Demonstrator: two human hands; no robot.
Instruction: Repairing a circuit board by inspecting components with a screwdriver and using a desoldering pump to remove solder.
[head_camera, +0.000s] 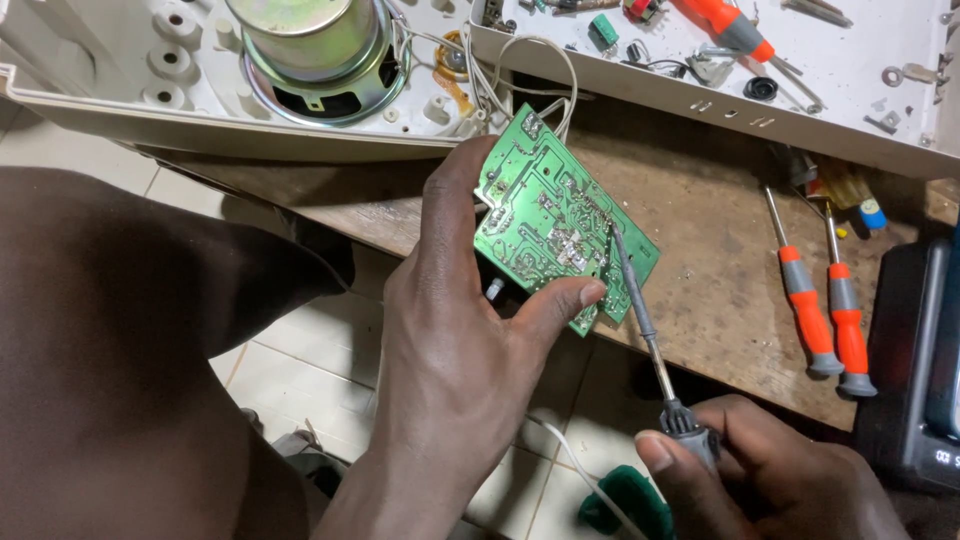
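I held the board (560, 215) in my left hand (450, 350), fingers curled behind it and my thumb pressed on its lower edge, solder side facing me. My right hand (780, 470) was closed around the handle of the iron (640, 310), below and right of the board, with the shaft slanting up so the tip touched the board near its middle. The board hung tilted above the near edge of the bench (700, 240); white wires (545, 60) ran from its top corner up to the case (200, 100) with the speaker (315, 50). Right of the board the bench lay bare as far as two orange screwdrivers (825, 300), well apart from it. Above the board sat a tray (850, 70) of small parts. Below the board, tiled floor (310, 350) showed past the bench edge.
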